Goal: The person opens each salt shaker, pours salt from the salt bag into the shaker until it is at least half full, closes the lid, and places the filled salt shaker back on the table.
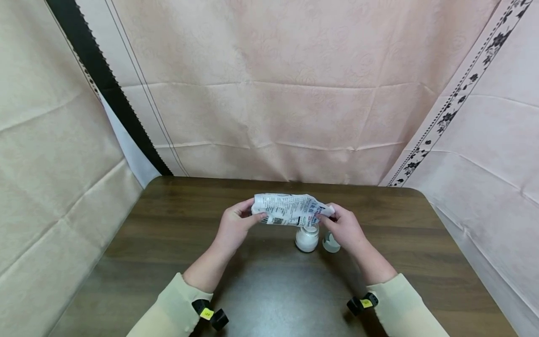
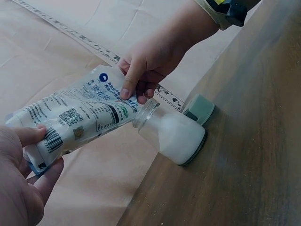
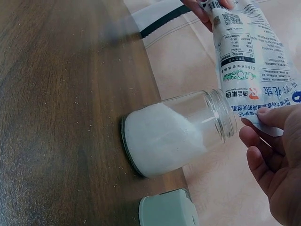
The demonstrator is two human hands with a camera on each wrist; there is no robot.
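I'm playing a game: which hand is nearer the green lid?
Right. The right hand pinches the bag a little above the green lid; the left hand holds the bag's other end, farther away.

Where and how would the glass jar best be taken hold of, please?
I'd probably grip the glass jar round its body, from the person's left: it stands upright, the bag is at its mouth, and the green lid sits close on its right.

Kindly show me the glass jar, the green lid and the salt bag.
Glass jar (image 3: 162,139), right wrist view: its body.
Green lid (image 3: 163,209), right wrist view: curved side.
Salt bag (image 2: 87,110), left wrist view: printed face.
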